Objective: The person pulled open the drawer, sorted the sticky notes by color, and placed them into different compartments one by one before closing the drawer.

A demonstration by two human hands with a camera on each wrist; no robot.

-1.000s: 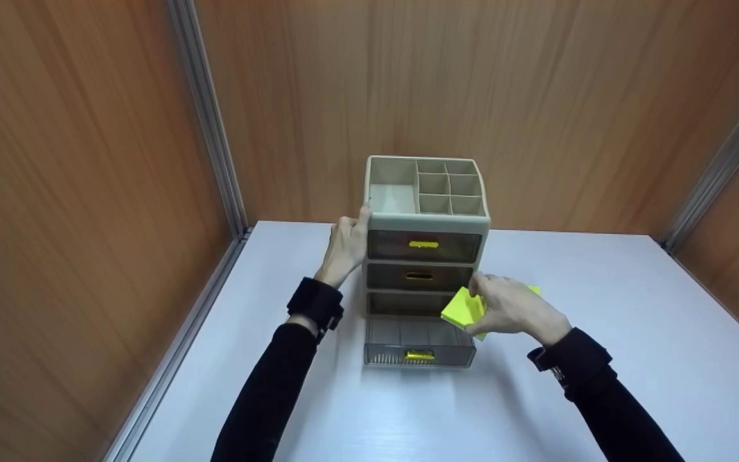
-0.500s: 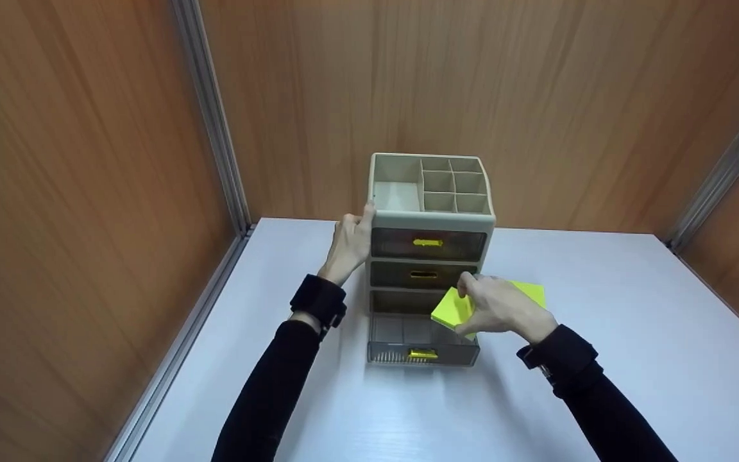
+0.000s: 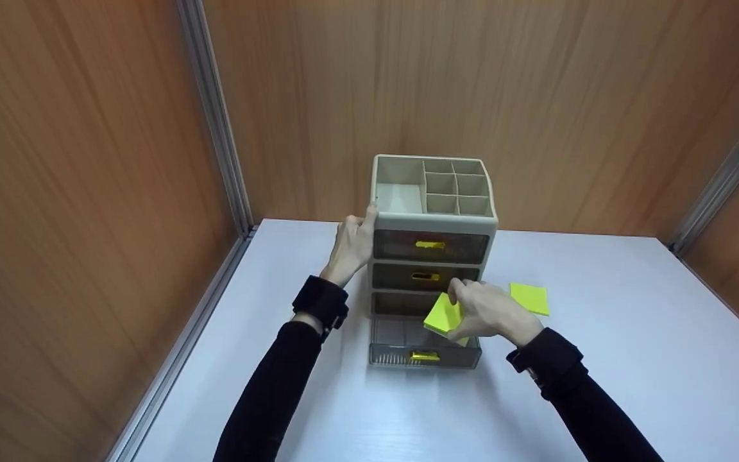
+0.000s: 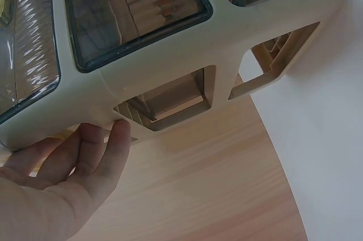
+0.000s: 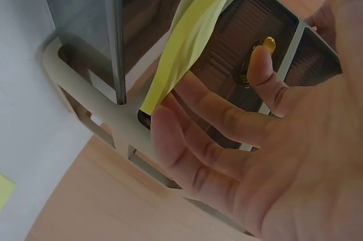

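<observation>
Pinching a yellow sticky-note pad (image 3: 444,316) in the right hand (image 3: 488,311), thumb on top and fingers curled beneath, just right of frame centre in the head view. Holding the pad tilted, its flat face sloping down toward the left, directly over the right end of the open bottom drawer (image 3: 422,343), pulled out toward the lower middle of the frame. Keeping the pad clear of the drawer floor, its lower edge pointing into the drawer; touching the drawer wall or not, impossible to tell. Bracing the beige drawer organizer (image 3: 433,221) with the left hand (image 3: 351,247), fingers relaxed and pressed flat against its upper left side, holding nothing. Lying further right on the white table (image 3: 600,359), a second yellow sticky-note pad (image 3: 529,298), apart from both hands, nearer the right. Showing the pad edge-on in the right wrist view, running diagonally past the fingers.
</observation>
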